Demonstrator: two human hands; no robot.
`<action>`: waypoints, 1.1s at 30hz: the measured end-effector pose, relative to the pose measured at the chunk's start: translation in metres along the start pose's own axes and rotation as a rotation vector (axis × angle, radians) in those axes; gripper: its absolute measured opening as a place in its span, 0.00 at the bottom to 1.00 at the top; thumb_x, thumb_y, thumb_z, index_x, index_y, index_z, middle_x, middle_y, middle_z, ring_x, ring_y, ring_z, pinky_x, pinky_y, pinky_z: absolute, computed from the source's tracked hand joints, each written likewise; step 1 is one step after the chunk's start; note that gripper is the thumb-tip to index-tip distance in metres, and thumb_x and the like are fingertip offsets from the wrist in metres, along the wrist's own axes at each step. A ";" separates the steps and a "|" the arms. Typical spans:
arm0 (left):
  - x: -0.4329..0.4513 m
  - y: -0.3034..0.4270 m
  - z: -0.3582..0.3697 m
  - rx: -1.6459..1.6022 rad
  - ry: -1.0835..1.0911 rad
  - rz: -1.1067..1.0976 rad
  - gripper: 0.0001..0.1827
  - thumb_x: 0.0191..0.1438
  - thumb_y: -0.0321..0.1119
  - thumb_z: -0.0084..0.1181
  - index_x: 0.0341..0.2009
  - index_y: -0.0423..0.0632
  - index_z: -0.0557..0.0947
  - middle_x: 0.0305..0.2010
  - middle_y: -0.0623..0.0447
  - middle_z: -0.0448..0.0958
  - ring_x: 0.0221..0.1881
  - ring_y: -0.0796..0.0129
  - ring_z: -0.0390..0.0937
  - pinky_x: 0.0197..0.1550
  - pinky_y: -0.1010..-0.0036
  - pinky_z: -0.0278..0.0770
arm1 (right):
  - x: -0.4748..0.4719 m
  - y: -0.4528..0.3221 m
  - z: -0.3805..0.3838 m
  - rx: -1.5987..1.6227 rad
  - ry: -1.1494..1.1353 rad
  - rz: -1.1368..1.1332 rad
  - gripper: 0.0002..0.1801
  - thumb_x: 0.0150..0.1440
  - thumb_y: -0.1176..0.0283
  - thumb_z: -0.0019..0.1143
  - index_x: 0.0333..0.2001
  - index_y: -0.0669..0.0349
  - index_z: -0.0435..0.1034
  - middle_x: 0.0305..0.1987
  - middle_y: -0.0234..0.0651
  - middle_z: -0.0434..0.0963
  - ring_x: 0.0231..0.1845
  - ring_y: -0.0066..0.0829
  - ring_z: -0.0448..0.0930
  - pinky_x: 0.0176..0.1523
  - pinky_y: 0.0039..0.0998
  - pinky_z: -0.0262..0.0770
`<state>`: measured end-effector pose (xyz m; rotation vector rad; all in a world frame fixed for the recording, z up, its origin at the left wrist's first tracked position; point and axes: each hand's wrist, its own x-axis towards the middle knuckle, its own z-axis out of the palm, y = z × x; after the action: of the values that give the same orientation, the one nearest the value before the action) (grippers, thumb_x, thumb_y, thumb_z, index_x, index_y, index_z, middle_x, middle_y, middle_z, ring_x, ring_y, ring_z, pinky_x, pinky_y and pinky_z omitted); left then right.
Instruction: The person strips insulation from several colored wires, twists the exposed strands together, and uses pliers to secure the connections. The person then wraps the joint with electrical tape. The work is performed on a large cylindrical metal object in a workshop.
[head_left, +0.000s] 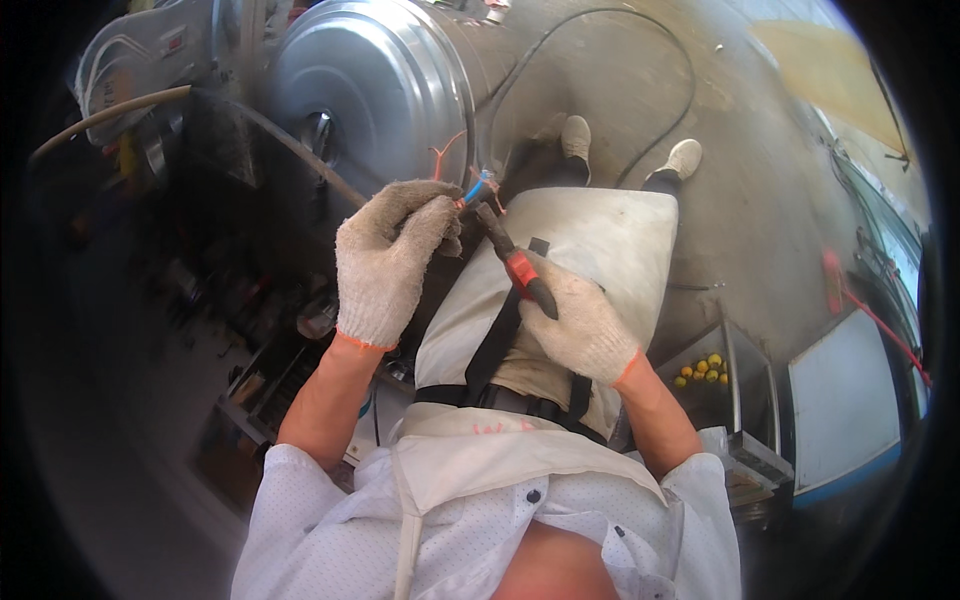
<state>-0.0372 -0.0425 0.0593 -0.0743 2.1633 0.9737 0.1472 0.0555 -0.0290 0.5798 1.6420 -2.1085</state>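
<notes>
My left hand (397, 255), in a pale knit work glove, pinches the end of a cable with a blue insulated wire (475, 189) and thin copper-coloured strands (448, 154) fanning out past the fingertips. Close to its right, my right hand (576, 315), gloved alike, grips pliers or cutters with red and black handles (521, 271). The tool's dark jaws point up and left towards the wires; whether they touch them cannot be told. A large round shiny metal drum or tank (367, 90) lies behind the left hand.
A brown hose or cable (289, 142) runs from the upper left towards the left glove. A black cable (690, 71) loops over the concrete floor. At right stand a metal cart (739, 352) with yellow round objects (701, 370) and a white panel (844, 405). Dark clutter fills the left.
</notes>
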 end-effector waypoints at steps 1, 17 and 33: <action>-0.001 0.003 0.000 -0.003 0.009 -0.003 0.10 0.63 0.26 0.58 0.45 0.31 0.85 0.31 0.48 0.83 0.31 0.68 0.80 0.38 0.73 0.79 | 0.004 -0.002 0.002 0.041 -0.015 -0.006 0.30 0.59 0.74 0.53 0.66 0.68 0.66 0.47 0.62 0.80 0.51 0.60 0.81 0.54 0.48 0.77; -0.010 0.001 0.007 -0.052 0.061 0.055 0.11 0.65 0.27 0.59 0.47 0.32 0.85 0.36 0.48 0.84 0.32 0.69 0.82 0.38 0.74 0.81 | 0.014 0.002 0.030 0.171 0.161 -0.192 0.30 0.58 0.78 0.55 0.66 0.71 0.66 0.52 0.61 0.79 0.52 0.60 0.81 0.56 0.48 0.78; -0.024 0.010 0.011 -0.146 0.068 -0.013 0.11 0.64 0.27 0.59 0.47 0.33 0.85 0.37 0.46 0.85 0.32 0.69 0.82 0.36 0.74 0.81 | 0.029 0.020 0.050 0.047 0.441 -0.496 0.31 0.45 0.81 0.59 0.58 0.67 0.71 0.39 0.49 0.77 0.40 0.54 0.80 0.44 0.46 0.77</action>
<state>-0.0166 -0.0334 0.0760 -0.1942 2.1477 1.1359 0.1305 0.0003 -0.0498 0.7553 2.1634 -2.5010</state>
